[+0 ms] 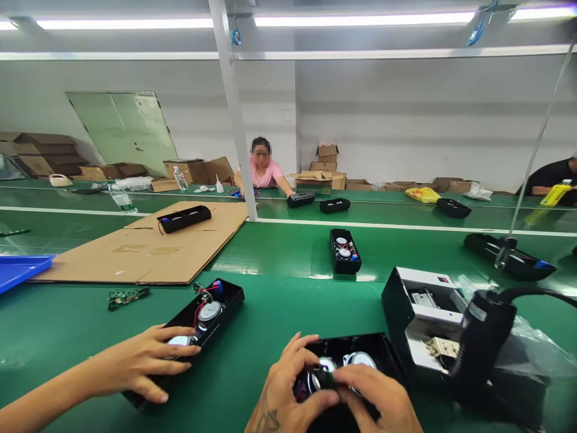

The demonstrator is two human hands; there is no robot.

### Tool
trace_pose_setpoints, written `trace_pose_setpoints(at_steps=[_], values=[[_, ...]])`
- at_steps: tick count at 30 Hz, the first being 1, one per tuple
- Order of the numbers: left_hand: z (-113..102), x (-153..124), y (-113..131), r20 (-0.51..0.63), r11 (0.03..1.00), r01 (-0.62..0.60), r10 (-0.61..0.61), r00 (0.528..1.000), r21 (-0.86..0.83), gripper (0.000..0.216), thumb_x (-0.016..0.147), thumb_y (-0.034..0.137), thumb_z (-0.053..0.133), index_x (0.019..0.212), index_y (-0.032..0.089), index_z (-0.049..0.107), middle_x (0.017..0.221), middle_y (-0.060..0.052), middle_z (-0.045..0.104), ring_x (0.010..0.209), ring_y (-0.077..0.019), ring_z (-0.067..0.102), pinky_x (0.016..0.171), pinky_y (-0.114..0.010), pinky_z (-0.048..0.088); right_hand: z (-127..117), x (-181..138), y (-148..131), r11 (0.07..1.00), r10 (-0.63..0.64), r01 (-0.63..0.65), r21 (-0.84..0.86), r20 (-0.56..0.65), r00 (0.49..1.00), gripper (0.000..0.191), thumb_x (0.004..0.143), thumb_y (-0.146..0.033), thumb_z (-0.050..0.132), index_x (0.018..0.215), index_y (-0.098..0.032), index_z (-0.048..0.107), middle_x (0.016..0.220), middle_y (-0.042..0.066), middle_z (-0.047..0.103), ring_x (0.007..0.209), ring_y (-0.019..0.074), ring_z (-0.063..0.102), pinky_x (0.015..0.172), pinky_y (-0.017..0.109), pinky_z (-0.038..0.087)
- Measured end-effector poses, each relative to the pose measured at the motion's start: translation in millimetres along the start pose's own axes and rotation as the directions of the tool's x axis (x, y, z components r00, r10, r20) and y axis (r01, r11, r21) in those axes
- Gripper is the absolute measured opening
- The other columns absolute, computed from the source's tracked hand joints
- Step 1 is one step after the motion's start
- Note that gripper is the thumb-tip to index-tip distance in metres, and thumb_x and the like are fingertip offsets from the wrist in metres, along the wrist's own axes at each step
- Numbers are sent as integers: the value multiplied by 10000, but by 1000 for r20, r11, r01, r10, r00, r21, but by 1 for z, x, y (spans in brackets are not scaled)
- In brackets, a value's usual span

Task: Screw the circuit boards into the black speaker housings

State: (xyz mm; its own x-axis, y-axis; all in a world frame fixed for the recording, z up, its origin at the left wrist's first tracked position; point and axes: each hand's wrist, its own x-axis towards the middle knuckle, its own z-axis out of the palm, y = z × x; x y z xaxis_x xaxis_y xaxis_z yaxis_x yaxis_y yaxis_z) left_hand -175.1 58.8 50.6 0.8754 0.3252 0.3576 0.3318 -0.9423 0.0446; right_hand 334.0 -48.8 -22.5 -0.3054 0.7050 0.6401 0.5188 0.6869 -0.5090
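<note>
I'm watching my left hand (pixel 288 391) and right hand (pixel 374 400) closing on a small dark part (pixel 327 380) between them, just above a round speaker driver (pixel 327 364) in a black speaker housing (pixel 347 344); a slipping grip could be dropping that part and denting the driver's cone

Beyond the grip (pixel 331 382), a cardboard sheet (pixel 148 252) lies on the green conveyor belt (pixel 279 307), with a blue plastic tray (pixel 18 270) just left of it. To the right stand an open black-and-white fixture (pixel 424 319) and a black corded tool (pixel 484 337). Far across the belt is a co-worker in a pink shirt (pixel 264 174).
</note>
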Motion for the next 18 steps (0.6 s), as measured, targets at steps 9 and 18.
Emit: trace_pose_setpoints(at_steps=[9, 18], values=[[151, 158, 152, -288, 816, 392, -533, 796, -425, 84, 1052, 284, 676, 1023, 243, 743, 1026, -22, 836, 1202, -212, 787, 1220, -476, 559, -28, 21, -15, 994, 107, -108, -8, 231, 967, 422, 871, -4, 645, 1183, -277, 721, 1082, 18, 824, 974, 184, 793, 901, 266, 654], [163, 174, 171, -217, 763, 267, -468, 857, -589, 326, 1063, 119, 486, 1212, 282, 725, 1158, -37, 822, 1343, -224, 701, 1305, -472, 463, -20, 22, -4, 909, 322, -372, 188, 250, 913, 141, 1009, -178, 685, 981, -278, 780, 946, -18, 812, 875, 165, 769, 836, 230, 612]])
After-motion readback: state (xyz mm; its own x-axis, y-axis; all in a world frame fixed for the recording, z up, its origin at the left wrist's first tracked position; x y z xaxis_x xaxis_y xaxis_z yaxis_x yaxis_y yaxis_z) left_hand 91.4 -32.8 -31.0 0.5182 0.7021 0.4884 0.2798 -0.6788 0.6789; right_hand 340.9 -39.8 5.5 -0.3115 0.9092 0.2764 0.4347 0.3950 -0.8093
